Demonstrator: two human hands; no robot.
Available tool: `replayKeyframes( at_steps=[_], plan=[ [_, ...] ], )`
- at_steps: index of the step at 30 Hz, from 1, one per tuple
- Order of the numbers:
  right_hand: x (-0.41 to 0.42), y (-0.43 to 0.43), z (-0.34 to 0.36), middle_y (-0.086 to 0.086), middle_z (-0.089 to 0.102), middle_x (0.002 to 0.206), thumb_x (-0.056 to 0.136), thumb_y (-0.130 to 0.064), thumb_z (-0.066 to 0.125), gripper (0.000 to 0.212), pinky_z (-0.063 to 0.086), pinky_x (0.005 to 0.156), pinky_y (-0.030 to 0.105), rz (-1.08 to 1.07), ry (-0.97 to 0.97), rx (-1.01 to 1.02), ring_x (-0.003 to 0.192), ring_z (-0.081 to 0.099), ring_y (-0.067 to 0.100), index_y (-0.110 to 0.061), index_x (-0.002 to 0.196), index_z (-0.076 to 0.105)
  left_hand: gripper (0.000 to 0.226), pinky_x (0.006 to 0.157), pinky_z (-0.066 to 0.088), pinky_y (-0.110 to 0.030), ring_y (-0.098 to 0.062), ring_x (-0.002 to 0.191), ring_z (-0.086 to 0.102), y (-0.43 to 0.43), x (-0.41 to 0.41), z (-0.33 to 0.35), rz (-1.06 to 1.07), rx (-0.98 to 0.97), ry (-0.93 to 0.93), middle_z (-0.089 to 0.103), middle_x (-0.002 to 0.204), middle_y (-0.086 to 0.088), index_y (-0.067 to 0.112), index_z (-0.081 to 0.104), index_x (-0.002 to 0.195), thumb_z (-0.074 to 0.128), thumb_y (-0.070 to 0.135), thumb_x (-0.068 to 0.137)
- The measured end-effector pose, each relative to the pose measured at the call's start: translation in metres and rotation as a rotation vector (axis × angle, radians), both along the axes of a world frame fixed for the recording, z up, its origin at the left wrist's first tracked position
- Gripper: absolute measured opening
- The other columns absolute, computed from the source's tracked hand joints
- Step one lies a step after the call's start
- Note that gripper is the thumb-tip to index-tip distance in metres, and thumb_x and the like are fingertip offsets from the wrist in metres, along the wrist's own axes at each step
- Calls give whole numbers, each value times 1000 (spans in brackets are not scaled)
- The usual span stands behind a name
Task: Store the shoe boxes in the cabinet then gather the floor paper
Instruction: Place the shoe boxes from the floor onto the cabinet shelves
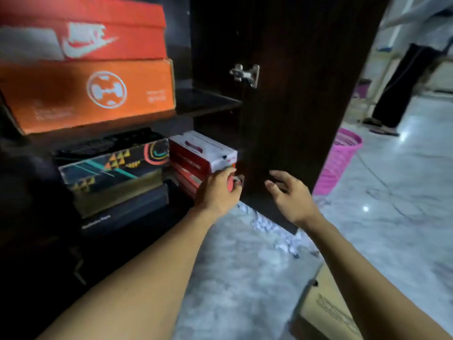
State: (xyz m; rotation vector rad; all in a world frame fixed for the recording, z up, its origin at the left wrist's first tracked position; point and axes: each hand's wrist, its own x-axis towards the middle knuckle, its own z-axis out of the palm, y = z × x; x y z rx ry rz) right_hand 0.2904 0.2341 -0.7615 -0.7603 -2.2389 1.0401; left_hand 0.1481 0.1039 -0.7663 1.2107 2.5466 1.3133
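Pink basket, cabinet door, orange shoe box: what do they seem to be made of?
Pink basket: likely moulded plastic, judging by its uniform colour and slatted, see-through wall. Cabinet door: dark wood or wood-look laminate, matt, with faint vertical grain; its hinge looks like shiny metal. Orange shoe box: printed cardboard, matt, with thin folded edges.

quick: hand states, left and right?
Left hand: fingers curled round the corner of the lower red shoe box.
Right hand: open, holding nothing.
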Motion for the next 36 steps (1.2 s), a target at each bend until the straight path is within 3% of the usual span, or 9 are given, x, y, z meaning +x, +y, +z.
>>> replayKeyframes(
  at_steps=[7,12,16,18,21,24,27,32,36],
  plan=[
    [161,9,-95,7,68,119,96,-24,61,32,50,88,30,-307,-151,-168,103,67,21,-10,124,64,61,98,50,-38,-25,115,61,40,121,-111,-233,-268,-326,64,125,-2,28,55,132,54,49,75],
    [241,9,-158,14,59,133,97,-21,57,38,45,72,16,-439,-327,-308,96,62,21,-7,133,56,61,101,45,-32,-26,127,52,59,194,-178,-264,-419,-434,49,143,-8,22,41,145,60,39,90],
    [283,11,-202,13,39,152,90,-43,57,57,25,116,40,-607,-607,-163,142,32,29,-23,143,46,72,103,46,-39,-30,129,49,63,222,-215,-233,-478,-510,41,147,-9,24,32,150,59,46,88],
    [297,13,-218,11,18,161,90,-55,52,70,15,118,57,-696,-687,-215,148,12,33,-32,152,28,71,104,45,-39,-29,131,46,65,231,-228,-217,-496,-546,39,149,-6,26,27,152,58,43,89],
    [309,13,-236,18,7,160,85,-64,53,87,14,114,66,-792,-654,-445,147,8,43,-40,154,6,61,99,46,-34,-26,125,51,67,241,-242,-225,-473,-612,48,143,-2,28,33,149,55,32,91],
    [318,12,-241,19,21,151,77,-64,66,103,32,110,57,-794,-587,-462,137,28,46,-38,153,2,54,93,48,-32,-26,118,55,67,240,-246,-181,-454,-587,55,137,-3,26,44,142,54,33,90],
    [325,15,-243,15,35,146,75,-60,70,101,37,107,48,-813,-435,-452,131,41,42,-27,153,15,55,91,46,-32,-30,119,56,58,225,-246,-57,-483,-489,56,137,-5,21,50,137,52,51,91],
    [329,5,-254,11,46,143,79,-51,73,92,44,105,40,-759,-138,-572,127,53,27,-17,152,28,66,69,49,-32,-31,87,63,25,200,-268,135,-579,-558,67,105,-11,12,61,102,42,72,82],
    [328,-2,-272,-1,64,125,74,-49,80,83,44,107,38,-667,-63,-760,113,62,19,-16,141,45,68,90,52,-39,-33,100,64,24,203,-278,110,-584,-721,66,112,-13,10,64,112,47,71,85]
  ],
)
